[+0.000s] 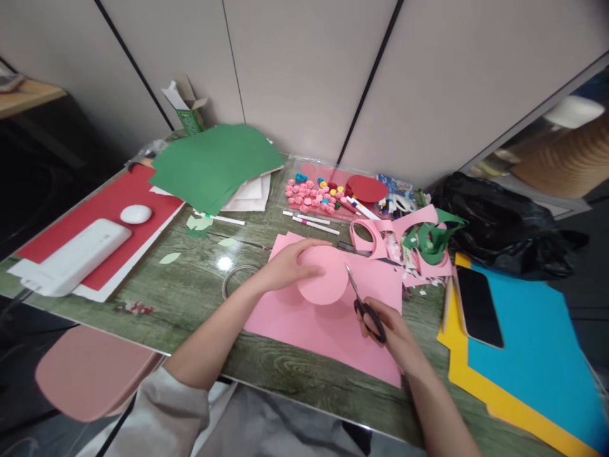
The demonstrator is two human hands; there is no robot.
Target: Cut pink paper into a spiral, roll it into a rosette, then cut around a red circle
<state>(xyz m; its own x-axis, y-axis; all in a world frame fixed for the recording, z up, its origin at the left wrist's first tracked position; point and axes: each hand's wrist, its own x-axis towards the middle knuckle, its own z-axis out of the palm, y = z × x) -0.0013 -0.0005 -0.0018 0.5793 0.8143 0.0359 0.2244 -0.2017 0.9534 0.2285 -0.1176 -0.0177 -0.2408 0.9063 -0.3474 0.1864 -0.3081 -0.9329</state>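
Observation:
In my left hand (292,263) is a round pink paper disc (324,279), gripped at its upper left edge between thumb and fingers. My right hand (387,324) is closed around the dark handles of a pair of scissors (356,289). The scissor tips point up and left, close to the disc's right edge; whether they touch it I cannot tell. Beneath both hands lie pink paper sheets (328,336). Pink paper offcuts (378,244) with round holes and green scraps (435,241) are heaped just beyond my right hand.
Green sheets (216,165) lie at the back left, near a white device (78,257) on red paper. Pink rolled pieces (307,193) and red discs (366,188) sit at the back. A black phone (478,304) rests on blue paper (528,336), by a black bag (499,228).

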